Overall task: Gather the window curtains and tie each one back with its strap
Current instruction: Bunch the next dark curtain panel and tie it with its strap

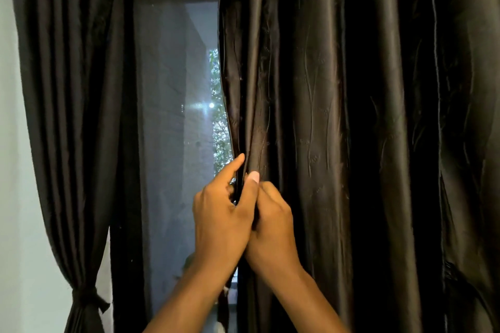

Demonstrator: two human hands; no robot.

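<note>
My left hand point(220, 220) pinched the inner edge of the right curtain point(338, 143), the thumb lying on the front of the hem and the forefinger extended upward behind it. My right hand point(272, 230), touching the left at its three o'clock, had its fingers point(266, 189) curled into the first fold of the same cloth. Both hands therefore held fabric; neither was free. From the hands toward twelve o'clock the hem rose straight up. Toward three o'clock the curtain hung ungathered in broad pleats; no strap for it could be seen. At nine o'clock stood the window point(173, 116), its glass exposed. Beyond it, toward eight o'clock, the left curtain point(70, 116) hung already bunched and bound by its strap point(86, 296), against the wall point(16, 224).

Risks, as I judged them: only the leading fold was held, so a sideways sweep might have let the slick cloth slide out of so shallow a pinch and fall open again. With both hands occupied, releasing one to find the strap could have loosened the bundle. A hard pull might also have strained the hangings above, which lay outside the view.
</note>
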